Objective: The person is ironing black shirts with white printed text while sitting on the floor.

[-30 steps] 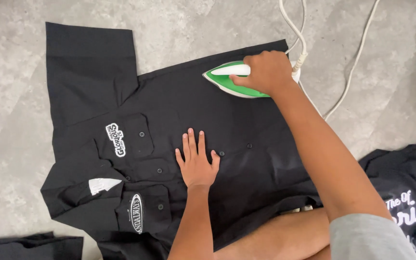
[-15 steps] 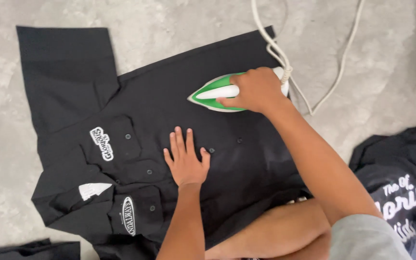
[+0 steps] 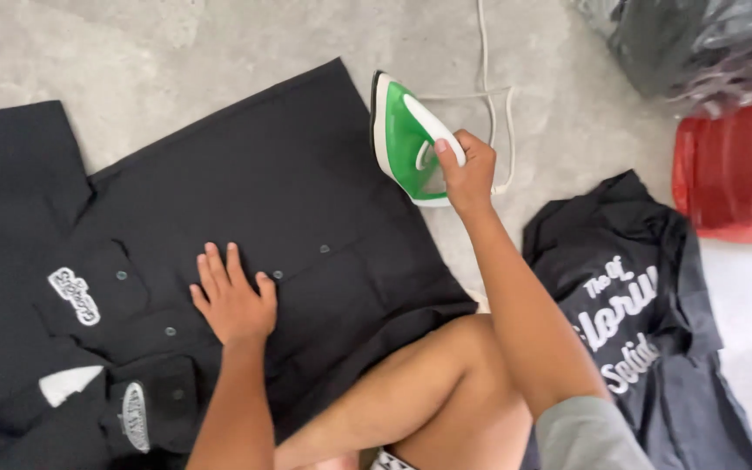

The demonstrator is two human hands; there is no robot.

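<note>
A black shirt [image 3: 245, 218] lies spread flat on the grey floor [image 3: 132, 52], buttons up, with white patches on its chest. The left hand [image 3: 232, 300] rests on the shirt's front, palm down and fingers spread apart. The right hand [image 3: 467, 170] is clamped around the white handle of a green iron [image 3: 406, 139], which stands tipped on its heel at the shirt's right edge, its white cord [image 3: 493, 96] trailing across the floor. A dark printed T-shirt [image 3: 646, 313] lies crumpled to the right, near a red bag [image 3: 733, 174].

light: bright, even daylight | shadows: soft, faint | focus: sharp
</note>
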